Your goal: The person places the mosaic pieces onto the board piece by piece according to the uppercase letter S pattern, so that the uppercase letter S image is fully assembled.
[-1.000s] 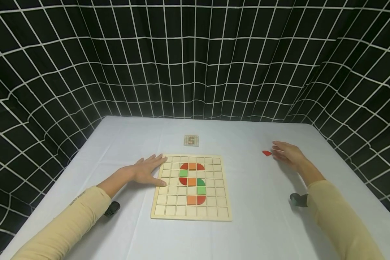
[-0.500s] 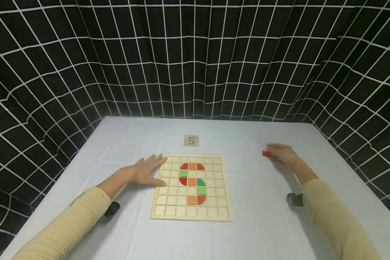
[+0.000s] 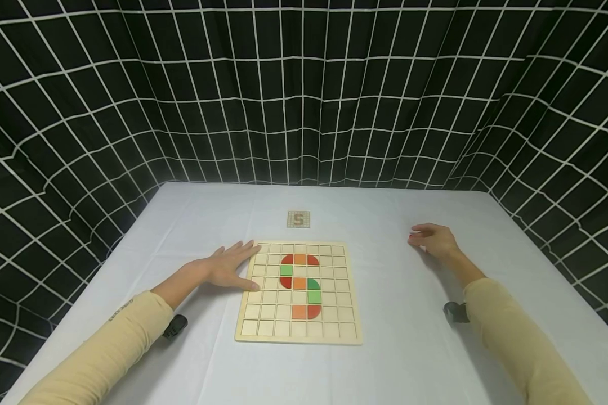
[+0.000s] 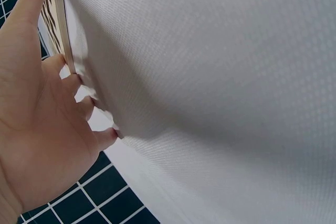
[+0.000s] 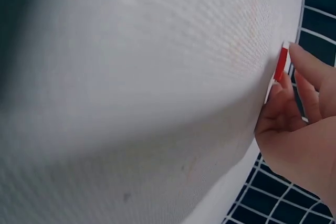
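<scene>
With its fingers spread straight, my left hand [image 3: 228, 269] rests on the left edge of a wooden grid board [image 3: 334, 332]. Thumb and fingertips lie over the board's rim, also seen in the left wrist view. Red, orange and green tiles [image 3: 299, 283] form a curved S-like figure in the board's middle cells. Off to the right, my right hand [image 3: 434, 239] pinches a red tile [image 5: 282, 64] between thumb and fingers. In the head view the fingers cover nearly all of that tile, while the right wrist view shows its edge.
A small square card [image 3: 298, 219] with an S pattern lies behind the board. White cloth covers the table [image 3: 385, 360]. Black curtains with a white grid [image 3: 304, 112] stand around the back and sides. A dark device [image 3: 456, 312] sits under the right forearm, another [image 3: 175, 325] by the left.
My right hand has moved left to the red tile lying on the cloth, tipped it up and now pinches it. The left hand and board have stayed in place.
</scene>
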Available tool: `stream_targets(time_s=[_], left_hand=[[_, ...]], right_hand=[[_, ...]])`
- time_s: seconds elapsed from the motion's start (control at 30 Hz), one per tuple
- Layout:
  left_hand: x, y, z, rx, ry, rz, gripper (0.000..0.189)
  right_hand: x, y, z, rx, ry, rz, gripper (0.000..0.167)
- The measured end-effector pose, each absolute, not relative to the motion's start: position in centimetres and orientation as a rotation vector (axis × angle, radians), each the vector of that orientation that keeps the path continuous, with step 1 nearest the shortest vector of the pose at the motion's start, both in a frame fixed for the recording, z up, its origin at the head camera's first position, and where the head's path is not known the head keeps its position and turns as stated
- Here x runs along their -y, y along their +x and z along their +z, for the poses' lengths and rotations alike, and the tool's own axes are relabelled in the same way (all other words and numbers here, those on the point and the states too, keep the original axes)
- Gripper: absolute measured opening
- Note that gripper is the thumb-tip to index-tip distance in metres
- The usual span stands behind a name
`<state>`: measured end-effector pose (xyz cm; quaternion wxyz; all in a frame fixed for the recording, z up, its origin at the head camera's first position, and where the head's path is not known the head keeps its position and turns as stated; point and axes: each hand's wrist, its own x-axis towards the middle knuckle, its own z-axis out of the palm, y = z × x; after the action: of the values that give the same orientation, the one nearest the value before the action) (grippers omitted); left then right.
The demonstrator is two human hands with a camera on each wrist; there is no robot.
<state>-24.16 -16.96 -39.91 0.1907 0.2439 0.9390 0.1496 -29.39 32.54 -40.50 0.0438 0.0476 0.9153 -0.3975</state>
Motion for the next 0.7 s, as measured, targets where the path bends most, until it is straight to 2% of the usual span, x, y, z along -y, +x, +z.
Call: stream_targets(time_s=[0.7], left_hand=[[16.9,-24.27,-40.02,-2.636,0.683,0.401,0.104]], right_hand=[[-33.38,-29.44,-40.3,-2.734,0.147,-1.174,0.045]])
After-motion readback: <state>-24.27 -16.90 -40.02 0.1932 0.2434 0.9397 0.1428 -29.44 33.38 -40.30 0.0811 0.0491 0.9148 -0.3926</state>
